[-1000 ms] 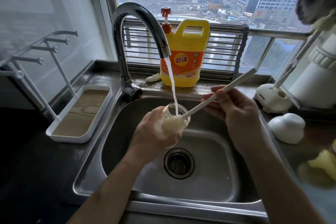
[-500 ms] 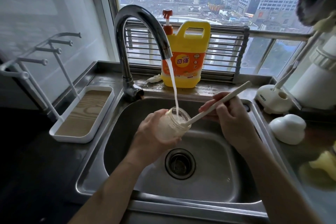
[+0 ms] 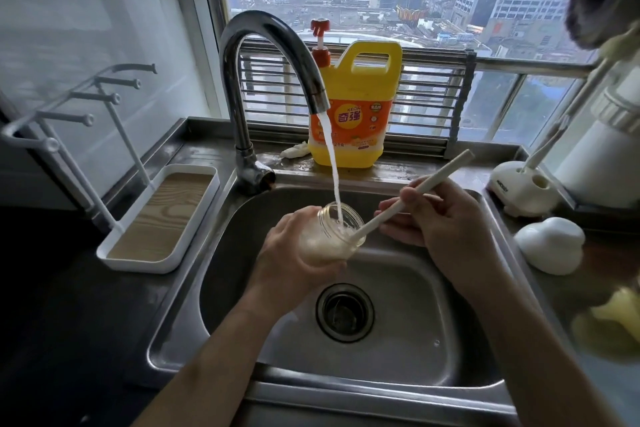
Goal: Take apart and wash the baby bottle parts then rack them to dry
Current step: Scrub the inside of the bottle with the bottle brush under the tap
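Above the sink (image 3: 415,322), the faucet (image 3: 273,42) is pouring water into the clear bottle (image 3: 329,239). The left hand (image 3: 287,263) is wrapping its grip around the bottle; the right hand (image 3: 450,229) is pinching the brush handle (image 3: 446,168), whose end is sitting inside the bottle.

Your left hand (image 3: 294,253) grips the bottle (image 3: 332,236) over the sink (image 3: 398,340), mouth tilted up under the tap's (image 3: 273,55) stream. Your right hand (image 3: 446,222) holds the brush handle (image 3: 415,194), its head inside the bottle. The rack (image 3: 114,163) stands left; the soap jug (image 3: 356,107) stands far, behind the tap.
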